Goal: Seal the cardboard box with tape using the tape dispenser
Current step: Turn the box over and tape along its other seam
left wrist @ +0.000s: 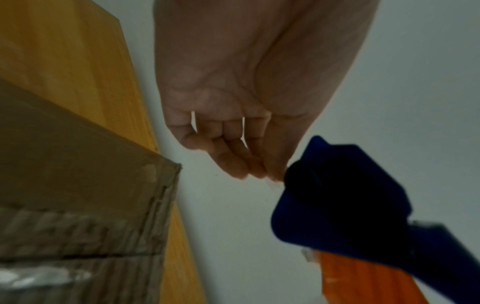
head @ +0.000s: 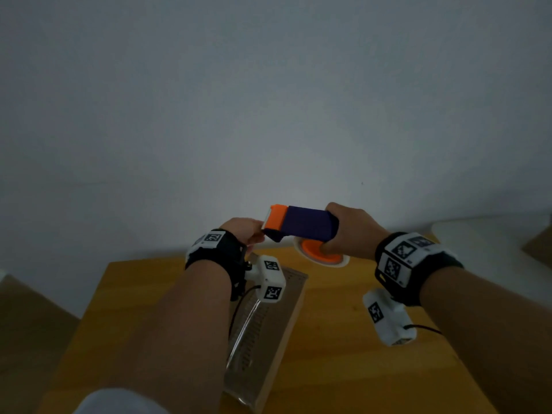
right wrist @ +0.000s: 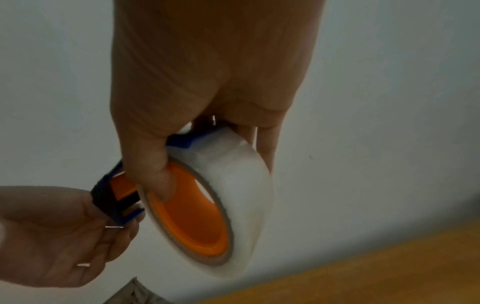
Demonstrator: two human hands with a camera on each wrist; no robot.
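Lying lengthwise on table [head: 343, 339], near its left edge: box [head: 268, 333], flaps shut. Held above table's far edge (long axis left-right): dispenser [head: 307, 225], roll [right wrist: 233, 185] in right hand [head: 349, 231], thumb through core. Pinching at its nose: left hand [head: 242, 230], fingertips [left wrist: 244, 166] pressed together.

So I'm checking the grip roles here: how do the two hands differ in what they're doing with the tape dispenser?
The right hand wraps the tape dispenser at its roll end, thumb inside the orange core; the left hand only pinches at its cutter end with fingertips. Both are raised above the cardboard box.
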